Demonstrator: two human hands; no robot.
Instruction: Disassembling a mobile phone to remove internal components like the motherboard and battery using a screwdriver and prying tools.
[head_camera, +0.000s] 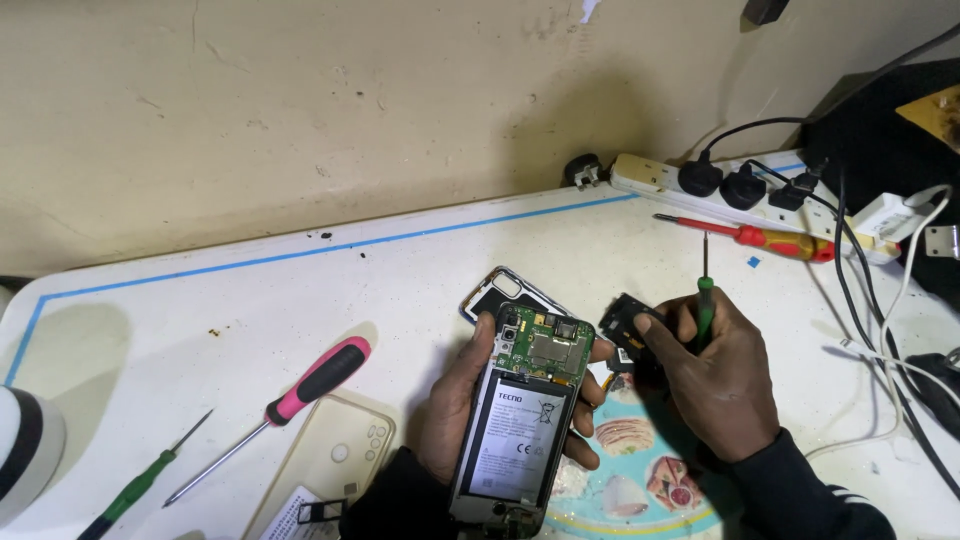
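Observation:
My left hand (455, 405) grips an opened phone (520, 430) from beneath, its back cover off, showing a green circuit board at the top and a white-labelled battery below. My right hand (715, 375) sits just right of the phone. It holds a small green-handled screwdriver (705, 300) upright, tip pointing up, and pinches a small black plastic part (628, 322) with the fingers. Behind the phone lies its removed back cover (500, 292), flat on the table.
A pink-and-black screwdriver (300, 392), a green screwdriver (140, 485) and a clear phone case (335, 460) lie at the left. A red-and-yellow screwdriver (760, 238) rests by a white power strip (720, 178) with plugs and cables at the right. A colourful mat (640, 480) lies under my hands.

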